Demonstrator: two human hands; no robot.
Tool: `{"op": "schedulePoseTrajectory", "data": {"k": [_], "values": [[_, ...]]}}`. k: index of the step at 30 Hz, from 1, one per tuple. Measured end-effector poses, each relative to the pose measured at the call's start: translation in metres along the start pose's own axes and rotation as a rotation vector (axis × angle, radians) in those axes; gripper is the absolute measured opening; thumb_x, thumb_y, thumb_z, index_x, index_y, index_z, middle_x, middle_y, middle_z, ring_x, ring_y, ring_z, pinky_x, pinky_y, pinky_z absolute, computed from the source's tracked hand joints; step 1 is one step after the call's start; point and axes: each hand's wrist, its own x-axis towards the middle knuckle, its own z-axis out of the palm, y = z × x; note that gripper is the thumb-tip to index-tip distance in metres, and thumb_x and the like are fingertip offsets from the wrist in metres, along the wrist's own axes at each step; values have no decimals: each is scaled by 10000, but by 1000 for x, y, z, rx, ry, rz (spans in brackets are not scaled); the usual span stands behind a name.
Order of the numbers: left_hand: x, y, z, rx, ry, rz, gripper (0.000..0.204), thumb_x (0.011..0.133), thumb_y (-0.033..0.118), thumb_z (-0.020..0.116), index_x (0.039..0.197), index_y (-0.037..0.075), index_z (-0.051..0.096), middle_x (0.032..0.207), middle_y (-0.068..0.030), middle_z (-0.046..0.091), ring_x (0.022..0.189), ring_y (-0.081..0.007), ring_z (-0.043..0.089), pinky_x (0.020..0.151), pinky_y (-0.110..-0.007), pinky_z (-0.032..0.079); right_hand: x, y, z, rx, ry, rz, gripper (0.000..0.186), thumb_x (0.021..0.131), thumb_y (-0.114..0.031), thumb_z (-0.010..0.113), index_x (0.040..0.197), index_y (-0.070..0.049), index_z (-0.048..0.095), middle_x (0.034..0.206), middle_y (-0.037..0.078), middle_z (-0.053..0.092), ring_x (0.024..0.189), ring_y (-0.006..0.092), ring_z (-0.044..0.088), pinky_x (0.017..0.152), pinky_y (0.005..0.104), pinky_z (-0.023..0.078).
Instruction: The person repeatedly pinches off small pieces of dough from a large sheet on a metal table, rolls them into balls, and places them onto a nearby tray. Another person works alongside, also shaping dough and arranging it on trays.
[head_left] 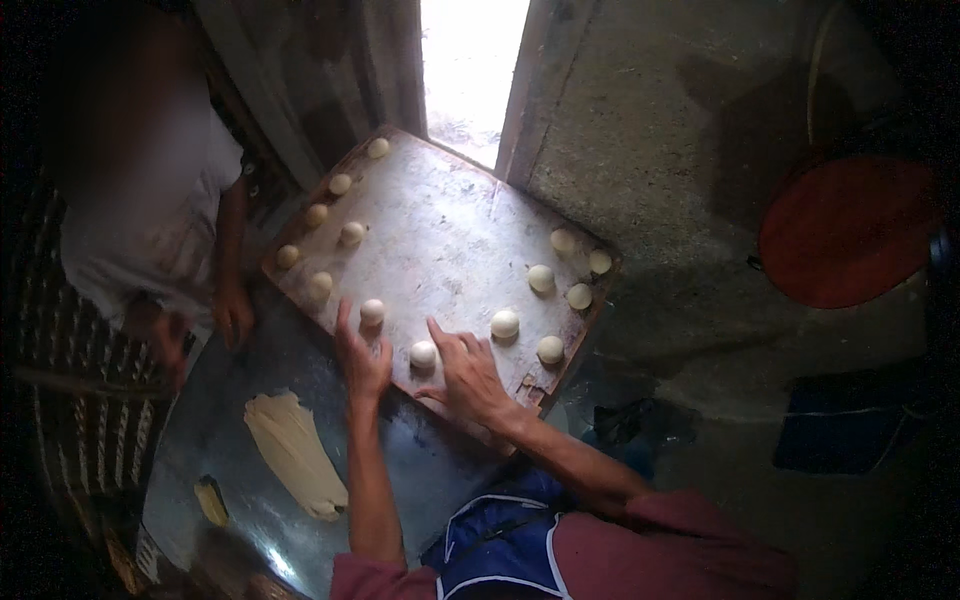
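Pale round dough balls lie on a flour-dusted wooden board point(440, 240). My left hand point(364, 365) is at the board's near left edge, its fingers and thumb apart beside a dough ball point(372, 312). My right hand point(470, 380) spreads over the near edge, palm down. Another dough ball point(423, 354) sits between its stretched forefinger and thumb, with no firm grip visible. Farther right lie two more dough balls, one larger point(505, 324) and one near the edge point(550, 349). Several others line the left and right sides of the board.
A long flat piece of dough point(295, 455) lies on the shiny grey table point(390, 480), near a small yellowish object point(211, 501). Another person point(150, 230) in a white shirt stands at the left. A round red surface point(845, 232) and a dark blue container point(838, 425) are at the right.
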Motion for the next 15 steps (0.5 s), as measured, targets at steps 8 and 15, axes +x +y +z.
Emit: {"op": "schedulePoseTrajectory", "data": {"k": [8, 15], "values": [[-179, 46, -85, -232, 72, -524, 582, 879, 26, 635, 1424, 33, 433, 1368, -161, 549, 1268, -303, 535, 1034, -437, 449, 40, 165, -74, -330, 16, 4, 490, 860, 10, 675, 1343, -42, 609, 1196, 157, 649, 1127, 344, 593, 1018, 450, 473], [-167, 96, -127, -448, 39, -399, 418, 853, 83, 773, 1244, 31, 637, 1222, -130, 634, 1096, -247, 628, 906, -364, 540, 25, 42, -63, 987, -589, 287, 344, 916, -23, 712, 1248, 1, 625, 994, 52, 679, 926, 121, 632, 843, 295, 533]]}}
